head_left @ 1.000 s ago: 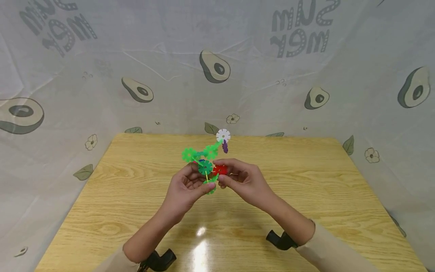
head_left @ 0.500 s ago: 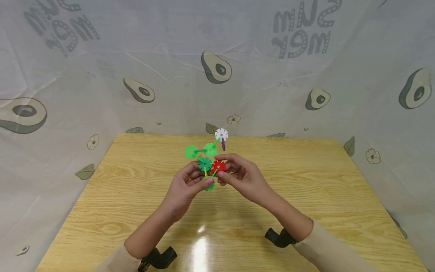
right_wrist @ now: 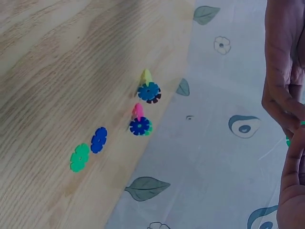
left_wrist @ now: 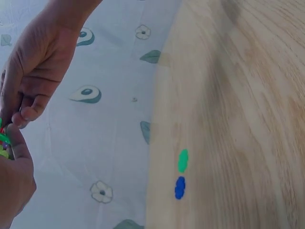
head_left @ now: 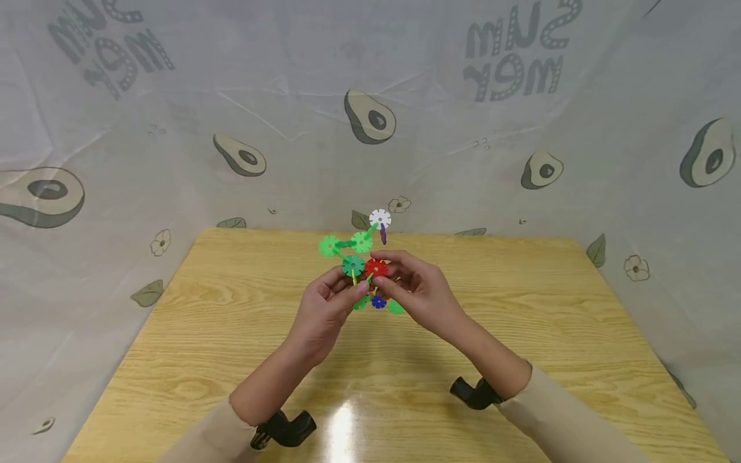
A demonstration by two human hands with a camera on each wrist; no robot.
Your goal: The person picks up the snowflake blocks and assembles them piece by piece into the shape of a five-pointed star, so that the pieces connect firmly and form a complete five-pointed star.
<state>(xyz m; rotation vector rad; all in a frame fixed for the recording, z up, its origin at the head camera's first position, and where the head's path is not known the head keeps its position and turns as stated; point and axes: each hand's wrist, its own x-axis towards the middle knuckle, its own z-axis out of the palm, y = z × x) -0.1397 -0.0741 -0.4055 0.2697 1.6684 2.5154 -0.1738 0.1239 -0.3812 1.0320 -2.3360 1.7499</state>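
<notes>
Both hands hold a chain of slotted plastic interlocking discs up over the wooden table. My left hand [head_left: 321, 315] pinches its lower end, thumb on a green piece, close to the teal disc [head_left: 352, 265] and a thin yellow piece [head_left: 355, 277]. With thumb and forefinger, my right hand [head_left: 425, 289] grips the red disc [head_left: 376, 269]. From the teal disc the chain runs up through a left light green disc [head_left: 329, 245] and a right light green disc [head_left: 361, 242] to a white disc [head_left: 380, 219] with a purple disc [head_left: 383, 234] hanging below it. Fingers hide part of the joins.
On the table [head_left: 521, 308] lie a loose blue disc [right_wrist: 99, 140] and a loose green disc [right_wrist: 79, 157]. Near its edge stand a blue-and-yellow disc cluster [right_wrist: 148, 92] and a blue-and-pink one [right_wrist: 139, 125]. A patterned curtain [head_left: 451, 173] hangs behind the table.
Both hands and the chain have moved up the head view, away from me. The loose blue and green discs now show beneath the hands. The red disc has turned face-on and stays in my right fingers.
</notes>
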